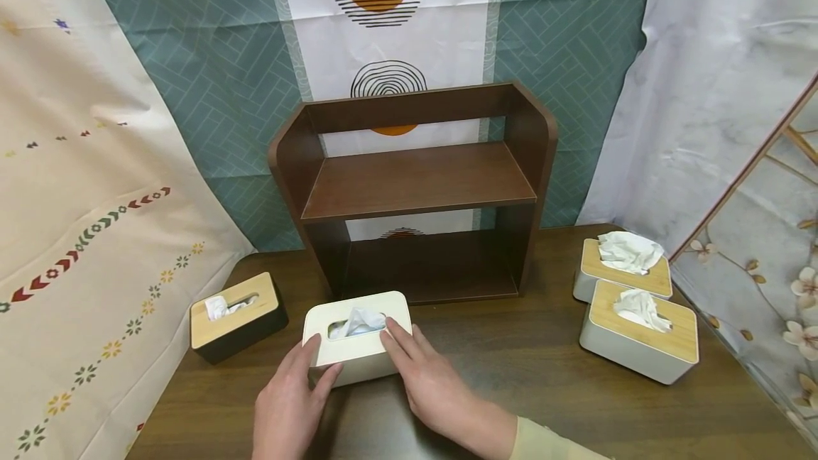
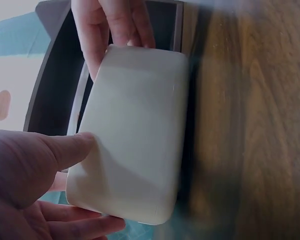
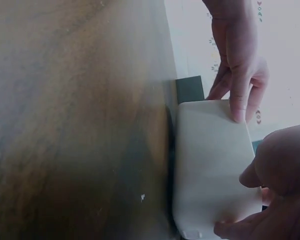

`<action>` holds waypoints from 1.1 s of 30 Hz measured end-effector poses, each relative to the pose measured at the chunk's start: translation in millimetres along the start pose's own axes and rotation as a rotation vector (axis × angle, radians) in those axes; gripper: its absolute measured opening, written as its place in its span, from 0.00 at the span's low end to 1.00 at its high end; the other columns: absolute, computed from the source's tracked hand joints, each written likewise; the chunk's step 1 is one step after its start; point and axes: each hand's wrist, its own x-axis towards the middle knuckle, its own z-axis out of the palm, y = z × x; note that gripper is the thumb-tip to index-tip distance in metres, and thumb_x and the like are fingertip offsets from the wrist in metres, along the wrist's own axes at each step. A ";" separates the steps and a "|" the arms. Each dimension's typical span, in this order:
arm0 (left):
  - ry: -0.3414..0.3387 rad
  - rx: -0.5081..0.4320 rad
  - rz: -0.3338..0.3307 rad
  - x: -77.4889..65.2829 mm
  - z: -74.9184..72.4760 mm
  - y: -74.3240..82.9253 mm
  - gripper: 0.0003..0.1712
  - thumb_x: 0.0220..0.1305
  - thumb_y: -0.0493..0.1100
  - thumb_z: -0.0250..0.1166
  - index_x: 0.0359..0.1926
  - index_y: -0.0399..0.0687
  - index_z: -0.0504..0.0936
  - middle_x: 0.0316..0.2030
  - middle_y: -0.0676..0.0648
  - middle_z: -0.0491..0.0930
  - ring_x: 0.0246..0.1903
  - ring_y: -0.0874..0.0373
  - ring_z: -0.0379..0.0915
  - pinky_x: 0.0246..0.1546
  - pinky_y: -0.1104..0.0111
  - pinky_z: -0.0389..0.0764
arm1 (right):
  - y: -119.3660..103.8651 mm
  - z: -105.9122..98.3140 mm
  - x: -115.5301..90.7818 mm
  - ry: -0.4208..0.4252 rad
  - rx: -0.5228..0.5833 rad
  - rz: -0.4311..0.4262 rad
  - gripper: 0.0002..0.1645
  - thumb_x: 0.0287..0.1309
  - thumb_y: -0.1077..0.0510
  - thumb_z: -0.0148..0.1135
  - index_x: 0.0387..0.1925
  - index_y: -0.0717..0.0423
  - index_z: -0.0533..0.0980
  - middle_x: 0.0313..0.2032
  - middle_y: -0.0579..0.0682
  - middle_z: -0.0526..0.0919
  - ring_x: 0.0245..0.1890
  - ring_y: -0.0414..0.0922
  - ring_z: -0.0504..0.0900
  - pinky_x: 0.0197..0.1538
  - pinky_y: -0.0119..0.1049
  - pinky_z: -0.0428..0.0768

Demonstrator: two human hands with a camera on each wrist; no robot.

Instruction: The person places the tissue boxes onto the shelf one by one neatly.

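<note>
A white tissue box (image 1: 351, 356) with a rounded lid and an oval slot is in front of the shelf in the head view, a tissue poking out. My left hand (image 1: 289, 401) grips its left end, the thumb on the near face and fingers around the end, as the left wrist view shows. At the opposite end my right hand (image 1: 431, 383) holds the box, fingertips on the lid's right edge; its thumb (image 3: 250, 176) shows near the upper edge in the right wrist view. Whether the box's underside touches the table cannot be told.
Behind the box stands a dark brown two-tier shelf (image 1: 418, 179). A black tissue box with a wooden lid (image 1: 238, 306) sits to the left. Two grey-white tissue boxes with wooden lids, a rear one (image 1: 652, 279) and a front one (image 1: 629, 353), stand on the right of the brown table (image 1: 511, 375).
</note>
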 end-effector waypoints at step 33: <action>0.019 -0.051 0.137 68.9 39.3 30.7 0.35 0.66 0.50 0.83 0.68 0.39 0.84 0.61 0.30 0.84 0.46 0.28 0.88 0.44 0.35 0.86 | 52.7 -26.9 22.1 0.113 0.083 0.103 0.40 0.70 0.61 0.75 0.78 0.65 0.71 0.81 0.61 0.67 0.75 0.71 0.72 0.68 0.62 0.79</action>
